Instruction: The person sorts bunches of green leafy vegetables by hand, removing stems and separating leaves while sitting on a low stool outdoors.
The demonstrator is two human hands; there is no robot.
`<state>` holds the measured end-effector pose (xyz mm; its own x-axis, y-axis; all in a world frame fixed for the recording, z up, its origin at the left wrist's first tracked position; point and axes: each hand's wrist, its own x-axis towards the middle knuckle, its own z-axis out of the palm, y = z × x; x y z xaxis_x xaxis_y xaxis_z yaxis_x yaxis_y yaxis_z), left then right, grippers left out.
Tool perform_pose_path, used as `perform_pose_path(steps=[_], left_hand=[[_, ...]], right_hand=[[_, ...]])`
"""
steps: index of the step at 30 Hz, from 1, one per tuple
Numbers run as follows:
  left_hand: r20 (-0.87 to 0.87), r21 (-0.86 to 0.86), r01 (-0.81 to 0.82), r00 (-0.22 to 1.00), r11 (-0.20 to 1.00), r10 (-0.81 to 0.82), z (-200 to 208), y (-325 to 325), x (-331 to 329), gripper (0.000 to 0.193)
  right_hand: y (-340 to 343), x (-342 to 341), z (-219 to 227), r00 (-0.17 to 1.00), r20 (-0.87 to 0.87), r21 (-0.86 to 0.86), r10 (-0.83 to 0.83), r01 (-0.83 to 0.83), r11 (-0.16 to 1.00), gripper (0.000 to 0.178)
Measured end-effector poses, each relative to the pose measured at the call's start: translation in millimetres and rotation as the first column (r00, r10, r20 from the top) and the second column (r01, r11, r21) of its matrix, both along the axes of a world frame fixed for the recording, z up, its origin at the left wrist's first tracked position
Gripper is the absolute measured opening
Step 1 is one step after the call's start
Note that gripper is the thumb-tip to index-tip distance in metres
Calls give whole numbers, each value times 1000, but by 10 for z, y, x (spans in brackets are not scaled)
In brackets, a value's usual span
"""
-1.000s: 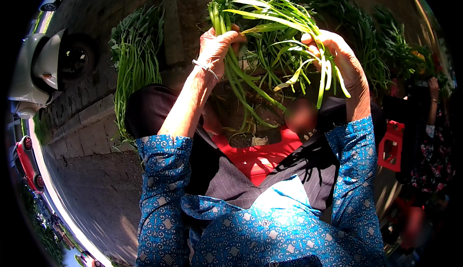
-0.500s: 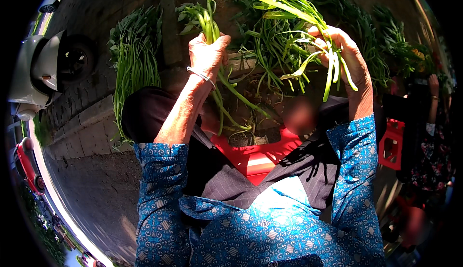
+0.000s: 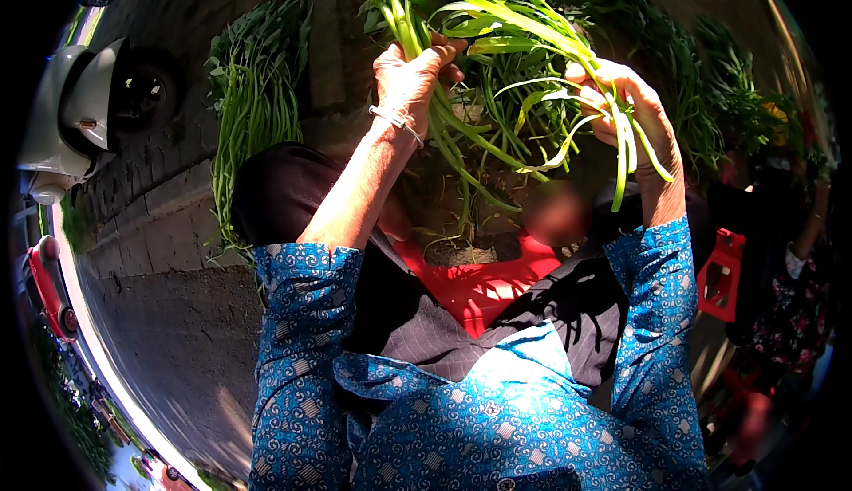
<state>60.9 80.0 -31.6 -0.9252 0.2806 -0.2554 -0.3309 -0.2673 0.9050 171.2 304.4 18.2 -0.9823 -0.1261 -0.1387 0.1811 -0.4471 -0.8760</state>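
My left hand [image 3: 406, 87], with a bracelet at the wrist, is closed round a bunch of leafy green stems [image 3: 405, 23] that look like water spinach. The bunch's tops stick up beyond the fist and its long stems trail down to the right. My left thumb and forefinger reach out toward the right. In my right hand [image 3: 643, 114], a few long-leaved green stems [image 3: 555, 34] are pinched between thumb and fingers. Their leaves fan up and left to beside the left bunch, and their cut ends hang below the hand. Behind both hands lies a loose heap of greens [image 3: 510, 83], partly covered.
A stack of greens [image 3: 257, 105] lies at the left, and more greens [image 3: 679, 74] at the far right. Between my knees shows a red plastic piece [image 3: 479, 282]. Another person [image 3: 790, 305] is at the right beside a red stool [image 3: 721, 274]. A parked scooter [image 3: 67, 132] stands far left.
My left hand has moved right with its bunch, closer to my right hand, and its thumb and forefinger now stretch out. The right-hand stems have dipped slightly lower.
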Motion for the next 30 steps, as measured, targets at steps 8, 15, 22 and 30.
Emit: perform_pose_path(steps=[8, 15, 22, 30], left_hand=[[13, 184, 159, 986, 970, -164, -78, -97, -34, 11], [48, 176, 226, 970, 958, -237, -6, -45, -13, 13], [45, 150, 221, 972, 964, -230, -19, -44, -22, 15], [-21, 36, 114, 993, 993, -113, -60, -53, -33, 15]], right_hand=[[1, -30, -13, 999, -34, 15, 29, -29, 999, 59], [53, -26, 16, 1000, 5, 50, 9, -9, 999, 49], [-4, 11, -6, 995, -25, 69, -96, 98, 993, 40], [-5, 27, 47, 997, -17, 120, -77, 78, 990, 38]])
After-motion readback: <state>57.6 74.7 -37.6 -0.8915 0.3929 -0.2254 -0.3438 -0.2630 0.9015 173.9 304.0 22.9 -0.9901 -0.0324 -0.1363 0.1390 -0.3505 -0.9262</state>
